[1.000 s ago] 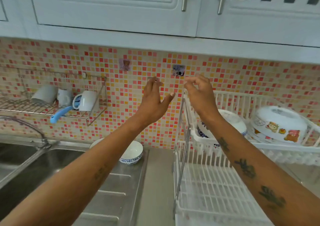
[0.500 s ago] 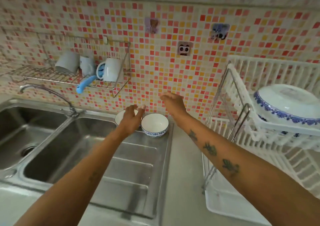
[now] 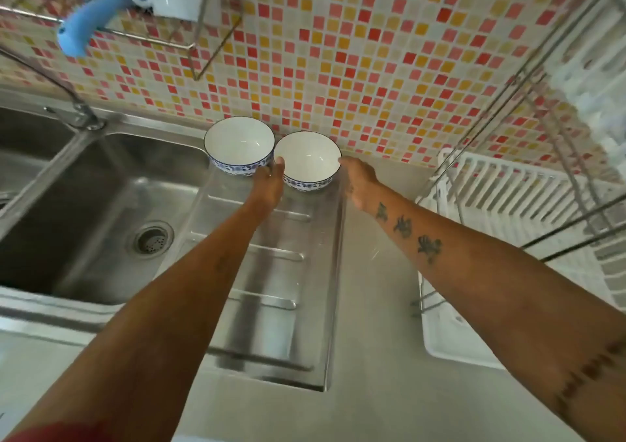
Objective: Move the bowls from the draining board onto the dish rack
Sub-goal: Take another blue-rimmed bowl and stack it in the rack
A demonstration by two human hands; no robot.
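Two white bowls with blue patterned outsides stand side by side at the back of the steel draining board (image 3: 271,272), against the tiled wall. My left hand (image 3: 269,182) touches the left side of the right bowl (image 3: 306,157), in the gap beside the left bowl (image 3: 238,143). My right hand (image 3: 359,179) reaches the same bowl's right rim. Both hands flank this bowl; whether they grip it is unclear. The white dish rack (image 3: 501,204) stands to the right on the counter.
A steel sink (image 3: 84,204) with a drain lies to the left, its tap (image 3: 67,103) above it. A wire wall shelf (image 3: 189,45) holds a white mug and a blue handle. The dish rack's metal frame rises at right.
My view has tilted down and closer. Both hands dropped from the rack's upper tier to the draining board and now sit on either side of the right bowl.
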